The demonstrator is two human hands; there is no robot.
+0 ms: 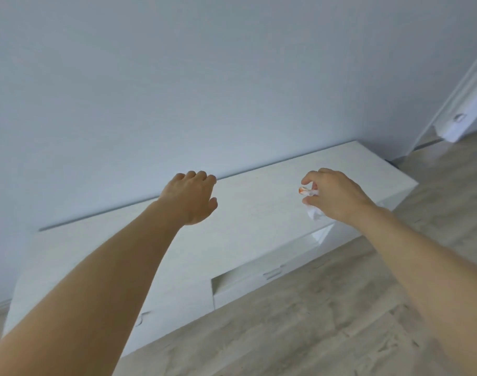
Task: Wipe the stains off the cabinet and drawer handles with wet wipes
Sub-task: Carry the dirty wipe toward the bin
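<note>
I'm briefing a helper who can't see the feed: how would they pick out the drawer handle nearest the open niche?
Find the long white cabinet against the wall. On its front, just right of the open niche, sits a short horizontal drawer handle. Another handle, far left, shows beside the left forearm.

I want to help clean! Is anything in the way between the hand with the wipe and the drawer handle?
Nothing visible blocks it. The right hand holds the wipe above the cabinet top; the drawer handle sits lower, on the front.
</note>
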